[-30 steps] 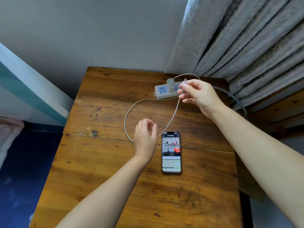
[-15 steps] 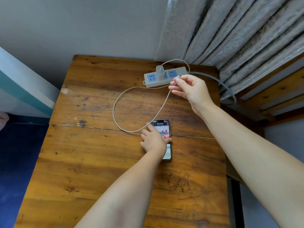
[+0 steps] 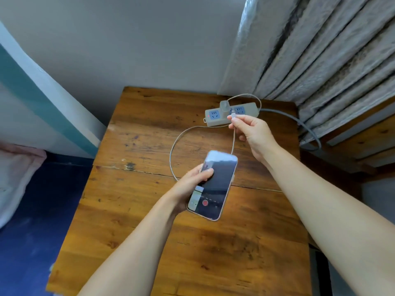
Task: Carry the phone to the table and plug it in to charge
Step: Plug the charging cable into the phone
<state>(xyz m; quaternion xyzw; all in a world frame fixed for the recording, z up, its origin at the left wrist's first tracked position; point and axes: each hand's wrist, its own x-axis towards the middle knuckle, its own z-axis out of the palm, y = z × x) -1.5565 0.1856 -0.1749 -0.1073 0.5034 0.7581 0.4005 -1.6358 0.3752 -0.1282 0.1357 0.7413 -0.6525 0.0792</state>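
While the left hand [image 3: 188, 186] grips the slim pale-edged smartphone [image 3: 213, 184] by its left edge, thumb across the dark glass, the phone rides tilted above the worn brown wooden table [image 3: 149, 242] near its centre, screen up, not resting on the wood. Right hand [image 3: 250, 133], at about one o'clock from the phone, pinches the small white connector [image 3: 233, 114] of the thin beige charging cable [image 3: 177, 142] between thumb and forefinger, other fingers curled. Connector and phone are apart; nothing mated yet. Cable loops out to ten o'clock over the table and runs back to the white charger cube [image 3: 224, 105] seated in the beige power strip with blue sockets [image 3: 232, 113] at twelve o'clock. Risks, as I judge them: the one-sided grip is light, so the phone could slip or pivot when the plug is pushed in; a connector brought in skewed could jam or scrape the port; slack passing under the phone could snag on the left hand, or a hard tug could drag the strip or unseat the cube. Hard to read: charging port not visible, so which end carries it is uncertain; phone blurred, screen detail unclear beyond a red dot; connector tip overlaps the strip; left fingers hidden behind the phone; the strip's grey lead [image 3: 299, 122] drops out of sight off the three o'clock edge, below the grey pleated curtain [image 3: 320, 50].
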